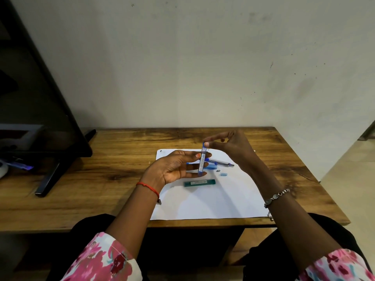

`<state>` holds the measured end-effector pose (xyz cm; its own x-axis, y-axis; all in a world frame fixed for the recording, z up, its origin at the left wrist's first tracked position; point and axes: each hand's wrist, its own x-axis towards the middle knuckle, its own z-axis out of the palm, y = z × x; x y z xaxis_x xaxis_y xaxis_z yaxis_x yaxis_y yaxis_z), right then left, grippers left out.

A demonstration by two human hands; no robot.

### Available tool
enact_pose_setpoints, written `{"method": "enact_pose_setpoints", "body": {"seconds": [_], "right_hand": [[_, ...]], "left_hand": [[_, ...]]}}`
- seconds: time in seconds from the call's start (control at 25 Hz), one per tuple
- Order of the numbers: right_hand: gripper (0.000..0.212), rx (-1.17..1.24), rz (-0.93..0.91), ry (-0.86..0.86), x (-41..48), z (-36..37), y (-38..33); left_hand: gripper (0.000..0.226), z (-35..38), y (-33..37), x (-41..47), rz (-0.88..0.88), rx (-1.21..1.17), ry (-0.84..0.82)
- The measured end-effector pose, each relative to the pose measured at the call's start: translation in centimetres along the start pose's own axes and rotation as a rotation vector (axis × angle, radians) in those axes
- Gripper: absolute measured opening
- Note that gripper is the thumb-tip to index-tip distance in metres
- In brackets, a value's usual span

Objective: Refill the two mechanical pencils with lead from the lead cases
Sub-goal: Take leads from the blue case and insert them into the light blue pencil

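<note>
- My left hand [174, 167] is gripping the blue lead case [201, 164] above the paper [203, 201], its long axis standing upright.
- My right hand [230, 146] is pinching its top end.
- The green lead case [199, 182] is lying flat on the paper, running left to right.

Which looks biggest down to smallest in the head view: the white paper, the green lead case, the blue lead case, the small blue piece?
1. white paper
2. blue lead case and green lead case: alike; the blue one is lifted nearer the camera, so unranked
3. small blue piece
</note>
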<state>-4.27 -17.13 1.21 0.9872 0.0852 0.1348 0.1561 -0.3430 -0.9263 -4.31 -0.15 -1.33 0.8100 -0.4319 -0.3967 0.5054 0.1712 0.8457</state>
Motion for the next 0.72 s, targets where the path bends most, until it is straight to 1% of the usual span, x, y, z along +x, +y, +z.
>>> {"method": "enact_pose_setpoints", "body": {"seconds": [0.24, 0.4, 0.48, 0.56, 0.64, 0.72], "right_hand": [[0.022, -0.149, -0.056, -0.043, -0.2, -0.2, -0.5], [0.019, -0.148, -0.054, -0.033, 0.0, -0.1, -0.5], [0.014, -0.046, -0.026, -0.009, 0.0, -0.1, -0.3], [0.015, 0.12, 0.004, 0.027, 0.0, -0.3, 0.0], [0.02, 0.264, 0.039, 0.026, 0.2, -0.5, 0.5], [0.019, 0.318, 0.098, -0.026, 0.3, -0.3, 0.9]], "left_hand": [[0.018, 0.2, 0.0, 0.2, 0.013, -0.032, 0.031], [0.018, 0.3, 0.1, 0.1, 0.04, -0.015, 0.016], [0.017, 0.3, 0.1, 0.1, 0.056, -0.033, 0.028], [0.017, 0.0, 0.3, 0.1, 0.096, -0.038, 0.075], [0.02, -0.7, 0.7, 0.2, 0.155, -0.029, 0.161], [0.018, -1.4, 1.1, 0.1, 0.204, -0.033, 0.26]]}}
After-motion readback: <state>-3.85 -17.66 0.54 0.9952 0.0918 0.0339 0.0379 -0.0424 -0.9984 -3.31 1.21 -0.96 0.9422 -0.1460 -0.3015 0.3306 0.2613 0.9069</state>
